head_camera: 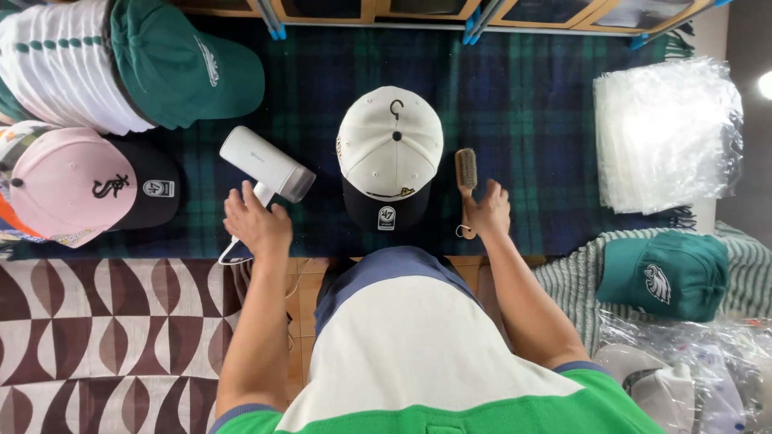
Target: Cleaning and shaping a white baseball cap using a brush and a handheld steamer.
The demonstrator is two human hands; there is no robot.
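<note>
Head camera is showing the cream cap [390, 149] lying mid-desk between both hands. Left hand [256, 223] is gripping the white steamer [265, 170]; right hand [486, 210] is closing around the wooden brush [466, 173]. Keeping steam low and brushing lightly seems wisest.

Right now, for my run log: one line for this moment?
left hand: grips white steamer | right hand: grips wooden brush | cream cap: between, untouched

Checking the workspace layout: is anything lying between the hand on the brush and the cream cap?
Nothing visible. The right hand grips the wooden brush just right of the cream cap, with only bare plaid blanket between brush and cap.
</note>
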